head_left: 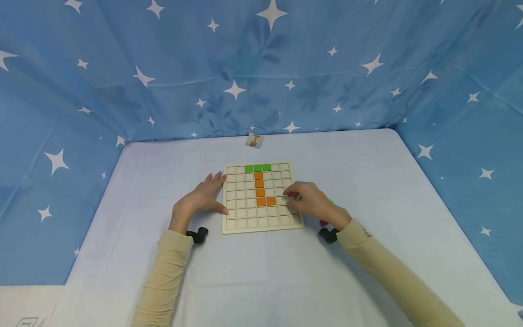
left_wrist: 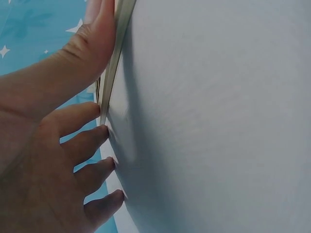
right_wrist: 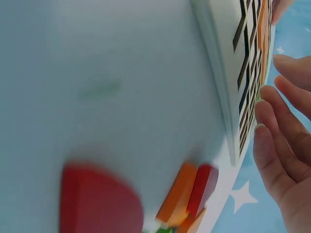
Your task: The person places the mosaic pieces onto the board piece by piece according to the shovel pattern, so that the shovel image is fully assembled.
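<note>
A pale square grid board (head_left: pixel 241 223) lies on the white table. Three green tiles (head_left: pixel 258 168) line its top row, with an orange column of tiles (head_left: pixel 260 183) below that turns right at the foot. Along the board's left edge my left hand (head_left: pixel 206 195) rests with fingers and thumb spread, fingertips touching the rim. Over the right part of the grid, my right hand (head_left: pixel 306 198) bends its fingers toward the thumb, pinching a small green piece (right_wrist: pixel 259 95) mostly hidden by the fingertips.
Red (right_wrist: pixel 99 201), orange (right_wrist: pixel 177 194) and green loose blocks lie right of the board, partly behind my right forearm. A small picture card (head_left: pixel 254 140) sits near the table's far edge. Blue star-patterned cloth (head_left: pixel 229 68) hangs behind the table.
</note>
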Demonstrator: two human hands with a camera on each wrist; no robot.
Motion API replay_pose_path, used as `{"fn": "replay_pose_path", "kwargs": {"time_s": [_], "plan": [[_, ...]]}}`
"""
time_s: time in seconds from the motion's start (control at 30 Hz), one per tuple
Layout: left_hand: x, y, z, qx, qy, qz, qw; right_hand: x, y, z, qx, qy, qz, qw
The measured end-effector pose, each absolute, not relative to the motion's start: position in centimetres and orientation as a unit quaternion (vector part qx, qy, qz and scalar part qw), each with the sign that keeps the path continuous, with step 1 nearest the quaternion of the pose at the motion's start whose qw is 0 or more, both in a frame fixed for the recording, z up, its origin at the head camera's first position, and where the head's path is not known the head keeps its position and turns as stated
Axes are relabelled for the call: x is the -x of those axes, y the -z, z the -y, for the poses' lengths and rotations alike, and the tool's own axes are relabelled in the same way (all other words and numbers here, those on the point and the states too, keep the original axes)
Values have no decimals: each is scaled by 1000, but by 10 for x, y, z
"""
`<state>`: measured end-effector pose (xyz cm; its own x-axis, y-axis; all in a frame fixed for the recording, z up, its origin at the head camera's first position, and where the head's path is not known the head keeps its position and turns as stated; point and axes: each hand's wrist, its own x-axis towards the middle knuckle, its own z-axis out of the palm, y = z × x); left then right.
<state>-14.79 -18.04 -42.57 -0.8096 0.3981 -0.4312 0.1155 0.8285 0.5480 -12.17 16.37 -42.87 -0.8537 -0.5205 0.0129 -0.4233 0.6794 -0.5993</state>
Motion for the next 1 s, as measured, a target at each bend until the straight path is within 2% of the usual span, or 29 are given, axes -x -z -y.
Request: {"fn": "replay_pose_path", "kwargs": {"time_s": [0.33, 1.0], "plan": [[147, 426, 179, -146, -262, -913, 277, 117, 425, -198, 215, 295, -928, 76], [154, 426, 176, -143, -242, -917, 284, 121, 419, -229, 174, 272, -943, 78]]}}
